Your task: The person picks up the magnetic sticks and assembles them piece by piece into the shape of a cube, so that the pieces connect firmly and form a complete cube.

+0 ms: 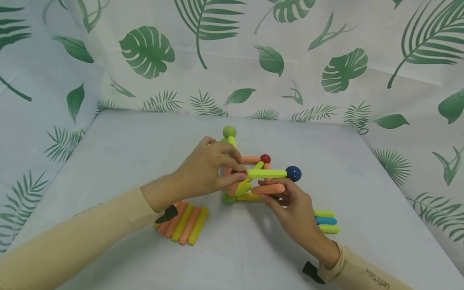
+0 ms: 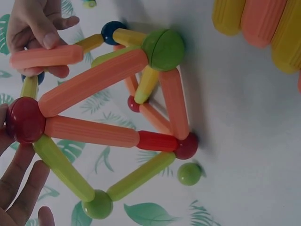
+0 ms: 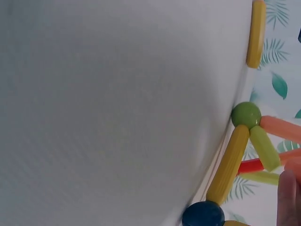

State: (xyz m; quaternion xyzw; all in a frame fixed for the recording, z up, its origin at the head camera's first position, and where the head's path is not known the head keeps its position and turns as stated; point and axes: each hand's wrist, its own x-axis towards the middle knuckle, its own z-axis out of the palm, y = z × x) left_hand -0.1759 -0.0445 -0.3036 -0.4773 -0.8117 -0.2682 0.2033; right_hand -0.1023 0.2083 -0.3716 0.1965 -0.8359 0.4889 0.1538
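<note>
A structure of coloured sticks and balls stands mid-table, with a lime stick [image 1: 267, 173] reaching right to a dark blue ball [image 1: 293, 173]. At its top, my left hand [image 1: 204, 167] pinches a red ball [image 2: 26, 120] between thumb and fingers. My right hand [image 1: 291, 203] holds a loose orange stick [image 1: 268, 189] just below the lime stick. Low on the structure sits a green ball [image 2: 163, 50] joined to orange and yellow sticks. Another green ball [image 2: 97, 204] joins two lime sticks on the far side. In the right wrist view only a fingertip [image 3: 287, 197] shows.
A row of orange and yellow sticks [image 1: 186, 223] lies at front left, partly under the left forearm. Lime and blue sticks [image 1: 326, 220] lie right of the right wrist. A loose green ball [image 2: 189, 173] rests beside the structure. Leaf-printed cloth [image 1: 235, 60] stands behind.
</note>
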